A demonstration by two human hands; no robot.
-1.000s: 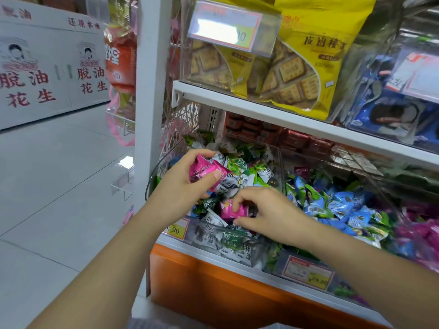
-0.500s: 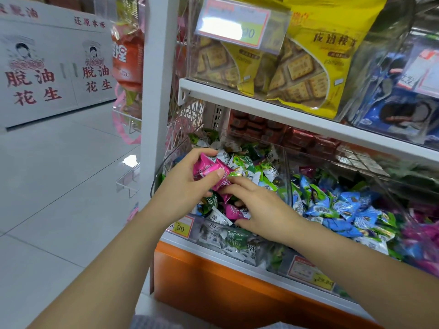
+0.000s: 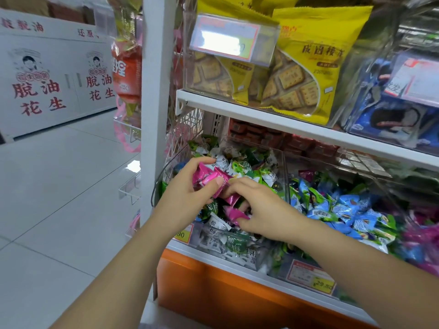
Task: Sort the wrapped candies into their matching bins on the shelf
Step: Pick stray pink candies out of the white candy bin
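My left hand [image 3: 187, 195] is closed around several pink wrapped candies [image 3: 209, 178] above the clear bin of green-and-white candies [image 3: 240, 168] at the shelf's left end. My right hand [image 3: 259, 210] touches the left hand's bundle with its fingertips and pinches another pink candy [image 3: 234, 213] under its thumb. To the right, a second clear bin holds blue-and-green candies [image 3: 342, 210]. Further right, at the frame edge, lies a blurred pile of pink candies [image 3: 420, 236].
The upper shelf [image 3: 297, 129] carries yellow biscuit bags [image 3: 306, 74] and blue packets [image 3: 399, 119] close above the bins. A white shelf post [image 3: 154, 91] stands left of the green bin. Price tags [image 3: 311, 277] line the orange shelf front [image 3: 225, 293]. Tiled aisle floor lies to the left.
My right hand lifted a pink candy out of the green bin and rose up to meet the left hand's bundle. The left hand stayed over the bin, still holding its pink candies.
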